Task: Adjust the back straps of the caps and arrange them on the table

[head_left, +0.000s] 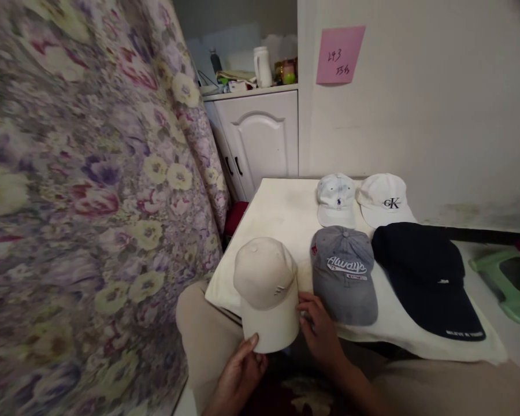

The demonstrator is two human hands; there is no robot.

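Note:
A cream baseball cap (266, 277) with a small striped logo lies at the near left of the cloth-covered table (281, 202), its brim toward me. My left hand (242, 367) pinches the brim's front left edge, thumb on top and fingers beneath. At the brim's right side is my right hand (318, 326), its fingers bent against the edge; whether they grip it is hard to see. Just right of that hand sits a grey cap (344, 277) with "Always" lettering. A large navy cap (420, 266) lies beyond it.
Behind them stand a pale blue cap (335, 196) and a white CK cap (385, 199). A floral curtain (91, 202) hangs along the left. A white cabinet (260, 138) and a wall with a pink note (340, 55) are behind. A green stool (511, 283) is at right.

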